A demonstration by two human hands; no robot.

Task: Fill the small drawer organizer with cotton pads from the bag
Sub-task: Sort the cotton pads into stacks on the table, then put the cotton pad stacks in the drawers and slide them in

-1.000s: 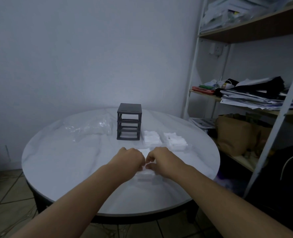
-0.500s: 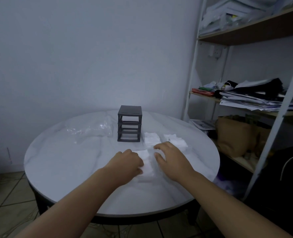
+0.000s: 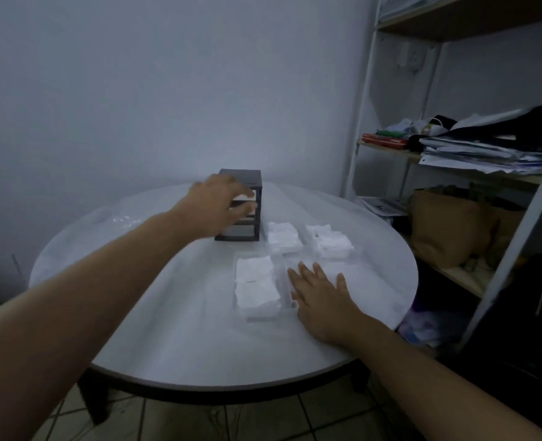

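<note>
Left hand (image 3: 218,202) curls at the organizer frame (image 3: 242,232) (whether gripping anything, I cannot tell) while right hand (image 3: 322,294) lies flat beside the pad-filled drawer (image 3: 257,286) on the table (image 3: 167,329); a push could topple the light frame

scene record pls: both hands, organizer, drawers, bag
left hand: at upper slots of organizer frame, something white at its fingers; grip unclear
right hand: flat on table, fingers straight, beside near drawer
near drawer: clear, out of frame, holds cotton pads
middle drawer: right of frame, holds pads
right drawer: beside it, holds pads
bag: clear plastic, left of frame
</note>
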